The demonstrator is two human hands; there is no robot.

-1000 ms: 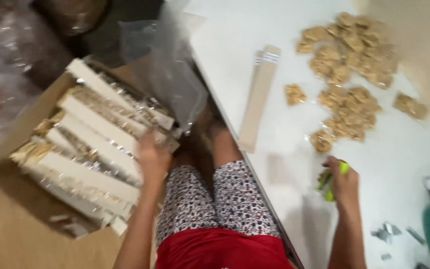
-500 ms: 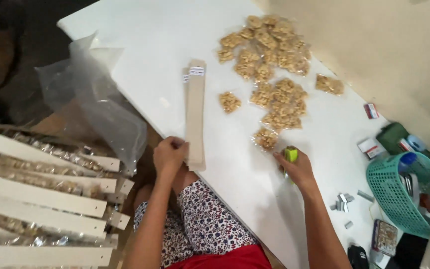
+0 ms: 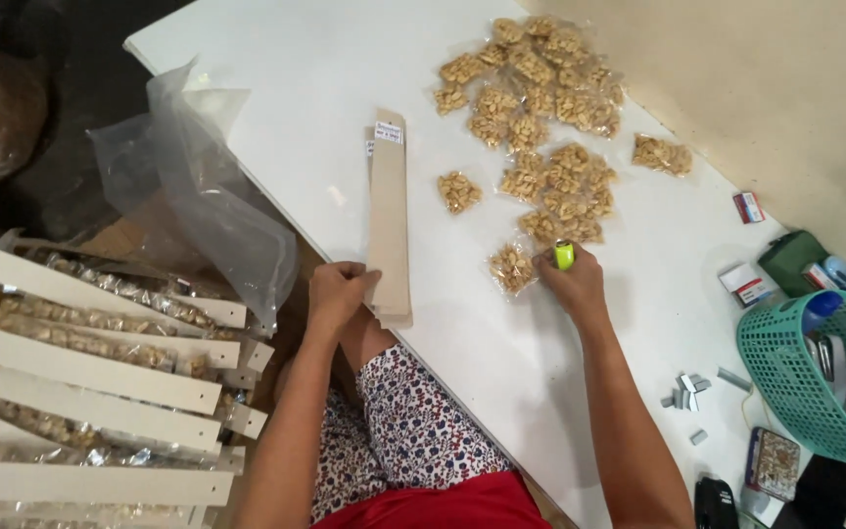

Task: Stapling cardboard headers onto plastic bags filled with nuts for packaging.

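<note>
I see clear nut packets [image 3: 540,108] heaped near the table's [image 3: 276,78] far edge, small red-white boxes [image 3: 748,207] at its right edge.

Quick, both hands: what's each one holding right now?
Left hand: gripping the cardboard strip.
Right hand: closed on the yellow-green lighter.

Both forearms are bare to the edge of the view, with no sleeves, watch, bracelets or gloves visible. The left hand [image 3: 337,291] and right hand [image 3: 574,282] show no rings that can be made out. The person wears a red top at the lower edge of the view and white trousers or a skirt printed with small red and dark blue flowers.
</note>
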